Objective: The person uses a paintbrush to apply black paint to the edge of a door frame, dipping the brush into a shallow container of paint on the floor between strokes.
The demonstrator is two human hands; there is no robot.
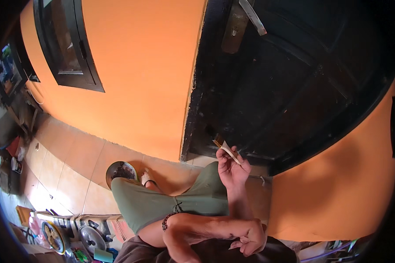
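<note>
A brush (224, 146), pale-handled with dark bristles, is in the air in front of the black door (259, 87), near its lower left corner; whether the bristles touch it, I cannot tell. The right hand (235, 170) pinches the handle between thumb and fingers, palm toward the body. The left hand (250, 240) lies across the lap with fingers curled, just beside the right forearm; I cannot tell whether it grips anything. Below are green trousers (210, 193). By the left knee, a round dish (111, 173) with dark contents sits on the tiled floor (57, 166), near a sandalled foot (147, 178). An orange wall (149, 65) adjoins the door's left edge, with a dark-framed window (62, 39) farther left.
</note>
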